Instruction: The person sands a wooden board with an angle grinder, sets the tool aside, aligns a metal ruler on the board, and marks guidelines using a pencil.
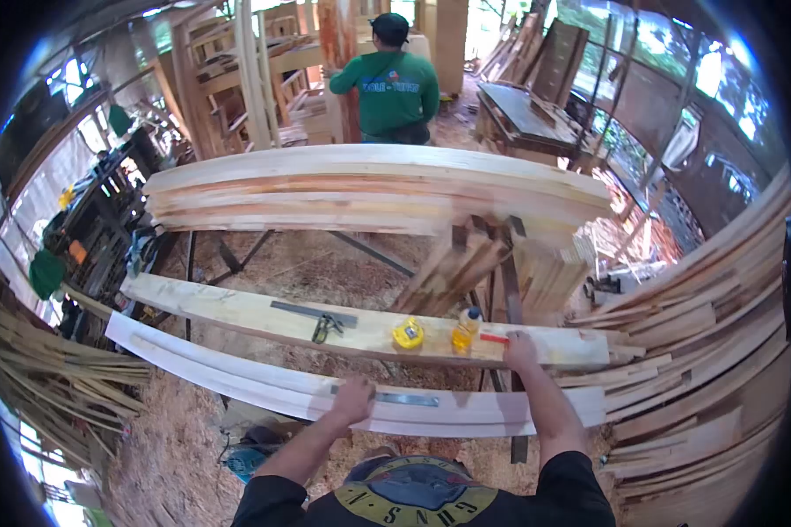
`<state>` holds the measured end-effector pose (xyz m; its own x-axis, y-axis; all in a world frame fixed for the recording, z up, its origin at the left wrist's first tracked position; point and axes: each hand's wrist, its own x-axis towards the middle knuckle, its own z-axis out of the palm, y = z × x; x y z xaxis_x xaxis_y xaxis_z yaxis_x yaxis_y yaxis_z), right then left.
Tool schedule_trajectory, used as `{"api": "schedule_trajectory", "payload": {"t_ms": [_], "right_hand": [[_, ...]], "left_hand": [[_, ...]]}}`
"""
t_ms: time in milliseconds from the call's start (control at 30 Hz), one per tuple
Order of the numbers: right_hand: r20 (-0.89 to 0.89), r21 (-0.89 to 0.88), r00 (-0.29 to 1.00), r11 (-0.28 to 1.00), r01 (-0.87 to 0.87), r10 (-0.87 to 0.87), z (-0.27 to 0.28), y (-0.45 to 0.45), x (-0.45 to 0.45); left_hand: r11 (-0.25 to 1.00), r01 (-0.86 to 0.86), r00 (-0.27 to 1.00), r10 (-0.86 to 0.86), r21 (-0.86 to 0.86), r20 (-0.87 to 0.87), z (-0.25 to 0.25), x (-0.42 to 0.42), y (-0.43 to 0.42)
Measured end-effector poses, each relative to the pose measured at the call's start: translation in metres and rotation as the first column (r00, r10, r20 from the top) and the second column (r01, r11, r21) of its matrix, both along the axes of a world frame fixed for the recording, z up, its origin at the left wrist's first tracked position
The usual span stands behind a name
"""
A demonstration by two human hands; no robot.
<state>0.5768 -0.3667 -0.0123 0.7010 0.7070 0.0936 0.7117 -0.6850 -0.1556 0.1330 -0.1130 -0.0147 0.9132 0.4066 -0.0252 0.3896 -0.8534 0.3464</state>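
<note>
White board (475, 416): lower centre of frame
Plank (373, 337): mid-frame, beyond white board
Left hand (354, 401): lower centre, on ruler (406, 400) atop white board; grip can't tell
Right hand (520, 350): right of centre, at red stick (494, 337); grip can't tell
Bottle (466, 332): on plank, left of red stick

This is a carpentry workshop. The floor (171, 457) is strewn with wood shavings (316, 263), long boards (369, 187) lie stacked across the middle, and more timber (694, 378) is piled at the right. Nearer, a metal straightedge (409, 400) lies on a white board (211, 373) and a yellow tape measure (408, 334) on a plank (202, 303).
</note>
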Motion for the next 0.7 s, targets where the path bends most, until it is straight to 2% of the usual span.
{"api": "schedule_trajectory", "payload": {"t_ms": [67,167,267,300,367,400,467,533,567,600,633,667,700], "right_hand": [[-0.016,-0.170,0.999,0.985,-0.036,0.034,0.003,0.001,0.001],[0.037,-0.090,0.999,0.996,-0.021,0.024,-0.007,-0.002,0.004],[0.034,-0.165,0.999,0.986,-0.033,0.039,-0.002,-0.004,0.013],[-0.003,-0.141,0.999,0.990,-0.032,0.032,0.000,-0.003,0.015],[-0.079,-0.092,0.997,0.996,-0.021,0.014,-0.002,-0.007,0.018],[-0.082,0.008,0.997,1.000,0.008,-0.007,-0.014,-0.011,0.024],[-0.133,0.128,0.981,0.979,0.158,-0.141,-0.007,-0.015,0.024],[-0.284,0.240,0.915,0.902,0.358,-0.288,-0.002,-0.026,0.026],[-0.327,0.347,0.891,0.838,0.422,-0.314,0.005,-0.037,0.013],[-0.388,0.375,0.863,0.800,0.468,-0.323,0.022,-0.049,-0.003],[-0.428,0.491,0.853,0.715,0.497,-0.299,0.030,-0.060,-0.023],[-0.361,0.440,0.850,0.734,0.518,-0.384,0.021,-0.074,-0.034],[-0.436,0.500,0.862,0.727,0.471,-0.259,-0.005,-0.096,-0.039]], "left_hand": [[1.000,0.018,1.000,-0.018,0.000,0.008,-0.003,-0.001,0.003],[0.999,0.016,0.998,-0.018,0.039,0.063,-0.010,0.001,0.007],[0.999,0.023,0.995,-0.027,0.044,0.100,-0.015,0.003,0.009],[0.999,0.025,0.995,-0.028,0.033,0.094,-0.016,0.006,0.010],[0.999,0.034,0.996,-0.034,0.007,0.087,-0.010,0.011,0.012],[0.999,0.043,0.995,-0.042,-0.013,0.087,-0.003,0.012,0.012],[0.998,0.059,0.995,-0.057,-0.016,0.085,-0.009,0.012,0.011],[0.994,0.111,0.974,-0.106,-0.013,0.202,-0.023,0.008,0.016],[0.992,0.123,0.992,-0.121,-0.038,0.035,-0.042,0.008,0.026],[0.987,0.153,0.983,-0.157,-0.051,-0.096,-0.049,0.008,0.034],[0.999,0.052,0.996,-0.053,-0.016,-0.066,-0.033,0.008,0.022],[0.999,0.048,0.993,-0.049,-0.009,-0.110,-0.021,0.015,0.019],[0.999,0.040,0.994,-0.041,-0.006,-0.105,-0.014,0.017,0.015]]}}
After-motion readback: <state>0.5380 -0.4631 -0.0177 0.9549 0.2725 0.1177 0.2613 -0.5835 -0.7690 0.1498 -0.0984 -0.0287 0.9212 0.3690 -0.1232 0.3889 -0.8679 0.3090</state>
